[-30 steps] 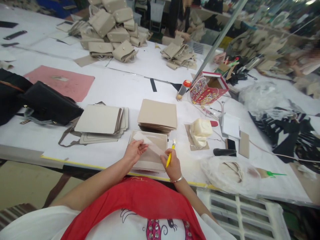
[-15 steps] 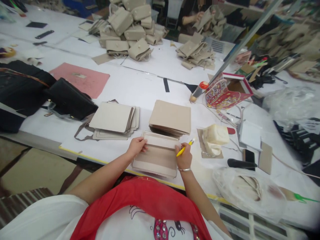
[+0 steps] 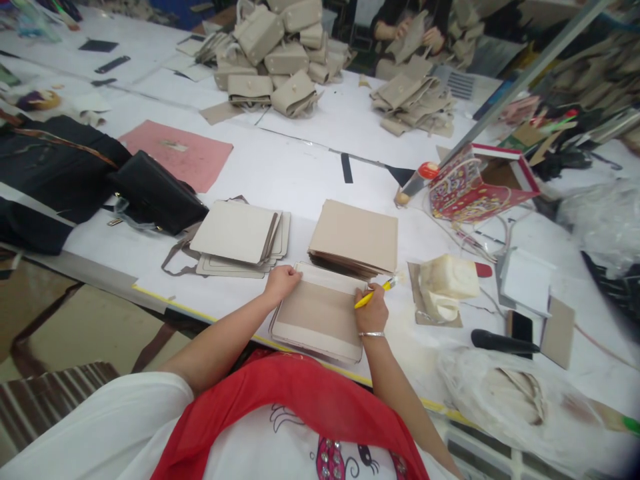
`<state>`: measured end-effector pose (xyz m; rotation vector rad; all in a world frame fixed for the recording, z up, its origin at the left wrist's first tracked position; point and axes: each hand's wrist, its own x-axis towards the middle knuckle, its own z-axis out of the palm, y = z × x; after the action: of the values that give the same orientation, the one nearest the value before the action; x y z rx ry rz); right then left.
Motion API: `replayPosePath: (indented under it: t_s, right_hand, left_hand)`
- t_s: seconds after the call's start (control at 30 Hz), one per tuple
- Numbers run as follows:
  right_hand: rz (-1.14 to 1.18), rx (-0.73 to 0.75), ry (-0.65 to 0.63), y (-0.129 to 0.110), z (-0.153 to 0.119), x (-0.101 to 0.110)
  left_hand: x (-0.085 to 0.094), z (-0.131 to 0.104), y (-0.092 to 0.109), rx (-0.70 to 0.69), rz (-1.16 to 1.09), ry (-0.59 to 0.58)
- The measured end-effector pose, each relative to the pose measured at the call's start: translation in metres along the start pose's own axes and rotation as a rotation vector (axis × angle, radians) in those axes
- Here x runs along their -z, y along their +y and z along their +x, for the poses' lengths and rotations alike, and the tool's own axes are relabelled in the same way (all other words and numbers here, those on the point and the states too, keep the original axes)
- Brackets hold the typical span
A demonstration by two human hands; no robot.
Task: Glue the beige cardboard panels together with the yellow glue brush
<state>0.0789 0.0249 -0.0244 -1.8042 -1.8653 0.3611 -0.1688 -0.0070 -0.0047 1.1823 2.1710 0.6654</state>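
Observation:
A beige panel (image 3: 320,308) with paler bands along its far and near sides lies on a small stack at the table's front edge. At its far left corner, the fingers of my left hand (image 3: 283,283) are closed on the edge. My right hand (image 3: 373,312) is at the far right corner, its fingers wrapped around a yellow-handled brush (image 3: 369,297) that points away to the right. Just beyond the panel sits a stack of plain beige pieces (image 3: 355,233). Left of that is a pile of pale, round-cornered panels (image 3: 233,230) with a strap beneath.
A yellowish block-shaped container (image 3: 447,277) stands on a board at right, near a phone (image 3: 520,327) and a plastic bag (image 3: 520,393). A black bag (image 3: 155,190) lies left. Beige bags (image 3: 270,53) are heaped at the back; another person's hands (image 3: 420,33) work there.
The pale far band, raised between both hands before, now lies flat on the panel. My left hand has shifted to the far left corner. The whole view has swung slightly left.

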Motion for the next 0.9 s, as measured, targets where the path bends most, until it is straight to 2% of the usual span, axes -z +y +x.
replayPosePath:
  t_s: [0.47, 0.6, 0.73, 0.83, 0.9]
  right_hand:
    - [-0.040, -0.072, -0.013, -0.003, 0.000, 0.000]
    - [-0.003, -0.067, -0.017, -0.002, 0.000, 0.000]
    - [0.038, -0.125, -0.008, -0.002, 0.002, 0.002]
    - [0.079, -0.186, 0.052, 0.001, 0.003, 0.007]
    - [0.111, -0.220, 0.089, 0.006, 0.002, 0.014]
  left_hand:
    - [0.001, 0.001, -0.001, -0.017, 0.063, -0.061]
    - [0.002, 0.000, 0.000, -0.016, 0.074, -0.062]
    - [0.003, 0.003, 0.000, -0.039, 0.080, -0.067]
    - [0.005, 0.005, -0.004, -0.071, 0.137, -0.037]
    - [0.011, 0.006, -0.014, -0.065, 0.140, 0.028]
